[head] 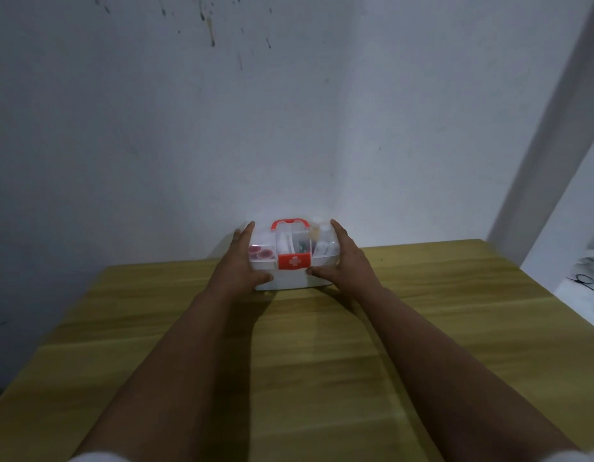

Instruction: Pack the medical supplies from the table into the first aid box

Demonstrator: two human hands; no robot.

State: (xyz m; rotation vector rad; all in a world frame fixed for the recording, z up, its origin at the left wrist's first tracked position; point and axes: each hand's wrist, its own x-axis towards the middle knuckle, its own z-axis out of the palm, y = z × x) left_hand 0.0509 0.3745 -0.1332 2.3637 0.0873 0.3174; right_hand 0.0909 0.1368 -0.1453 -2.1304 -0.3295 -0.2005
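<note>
White plastic first aid box with clear lid, red handle and red cross latch sits at centre frame, at the far edge of the pale wooden surface, close to the grey wall. Lid looks shut; rounded pinkish items and white supplies show through it. No loose supplies visible on the wood.

Left hand cups the box's left end, right hand the right end; fingers spread and pressed flat against the sides, thumbs on the front face.

Judgement: packing seems done. Step in hand is seating or shifting the box. Press evenly from both ends, keep it level, check the latch is caught.
</note>
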